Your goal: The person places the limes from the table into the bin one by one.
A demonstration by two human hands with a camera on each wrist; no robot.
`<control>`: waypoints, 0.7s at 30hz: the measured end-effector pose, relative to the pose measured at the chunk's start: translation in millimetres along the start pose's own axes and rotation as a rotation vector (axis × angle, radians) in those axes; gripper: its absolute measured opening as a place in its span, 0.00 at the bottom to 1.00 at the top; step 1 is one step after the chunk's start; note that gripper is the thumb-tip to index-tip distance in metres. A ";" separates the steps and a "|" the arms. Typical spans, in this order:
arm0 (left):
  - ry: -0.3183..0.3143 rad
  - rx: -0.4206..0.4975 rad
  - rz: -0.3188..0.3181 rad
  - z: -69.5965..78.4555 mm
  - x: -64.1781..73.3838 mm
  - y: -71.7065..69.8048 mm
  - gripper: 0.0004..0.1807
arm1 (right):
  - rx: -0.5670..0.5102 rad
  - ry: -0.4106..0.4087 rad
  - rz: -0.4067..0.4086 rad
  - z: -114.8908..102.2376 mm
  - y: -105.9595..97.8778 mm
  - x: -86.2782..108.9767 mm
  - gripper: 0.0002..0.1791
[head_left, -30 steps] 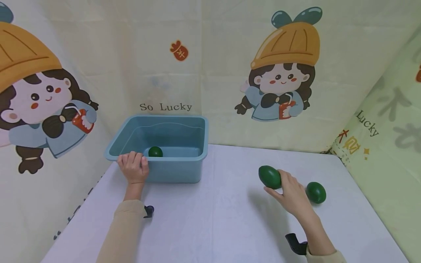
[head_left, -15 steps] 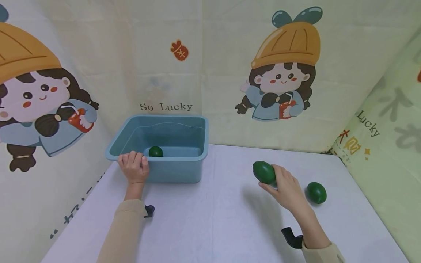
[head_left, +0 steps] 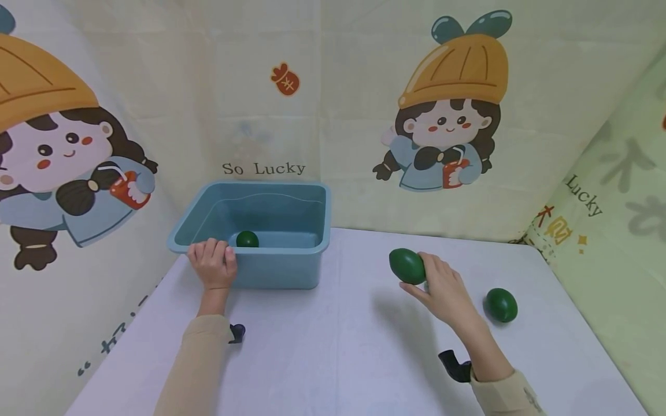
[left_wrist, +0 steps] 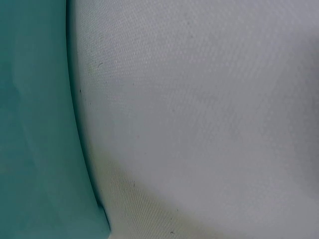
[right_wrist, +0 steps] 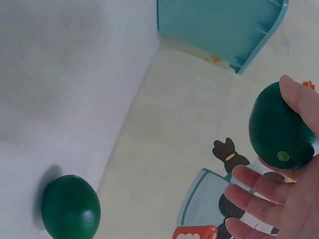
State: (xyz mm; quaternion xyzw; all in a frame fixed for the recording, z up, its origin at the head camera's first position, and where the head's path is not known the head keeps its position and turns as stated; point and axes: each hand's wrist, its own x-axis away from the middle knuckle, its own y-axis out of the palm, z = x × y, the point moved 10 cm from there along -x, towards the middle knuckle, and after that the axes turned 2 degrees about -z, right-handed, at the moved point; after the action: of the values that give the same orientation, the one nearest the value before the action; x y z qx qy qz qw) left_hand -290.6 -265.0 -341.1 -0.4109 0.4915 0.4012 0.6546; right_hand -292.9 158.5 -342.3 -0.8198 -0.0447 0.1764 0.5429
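My right hand (head_left: 444, 292) holds a glossy, dark green oval fruit (head_left: 406, 266) between thumb and fingers, raised over the table. In the right wrist view this fruit (right_wrist: 276, 127) shows a pale round spot at one end; its exact kind is unclear. My left hand (head_left: 213, 264) grips the front rim of a blue plastic bin (head_left: 276, 268), fingers curled over the edge. Inside the bin lies another green fruit (head_left: 247, 239), partly hidden by the front wall. To the right of my right hand, a third green fruit (head_left: 502, 305) rests on the table.
The white-covered table (head_left: 333, 346) runs up to a printed cloth backdrop (head_left: 354, 115) behind the bin. Another printed cloth rises along the table's right side. The left wrist view shows only the bin's wall (left_wrist: 40, 119) and white cloth (left_wrist: 199, 119).
My right hand has moved left and slightly farther from me with the green fruit, away from the one on the table. My left hand stays on the bin's rim.
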 end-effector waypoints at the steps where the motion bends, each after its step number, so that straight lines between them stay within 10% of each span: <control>1: 0.000 -0.001 0.000 0.2 -0.3 -0.1 0.25 | 0.002 -0.005 0.002 -1.4 -0.3 -1.1 0.37; 21: 0.013 0.008 0.027 2.1 -3.1 -2.3 0.27 | 0.060 -0.076 -0.010 -23.2 -1.1 -27.1 0.40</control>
State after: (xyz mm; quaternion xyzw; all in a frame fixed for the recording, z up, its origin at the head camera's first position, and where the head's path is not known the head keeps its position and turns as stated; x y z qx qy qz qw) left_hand -288.4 -264.2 -337.4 -0.4042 0.5028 0.4055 0.6476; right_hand -310.2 131.5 -326.7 -0.7956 -0.0642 0.2062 0.5660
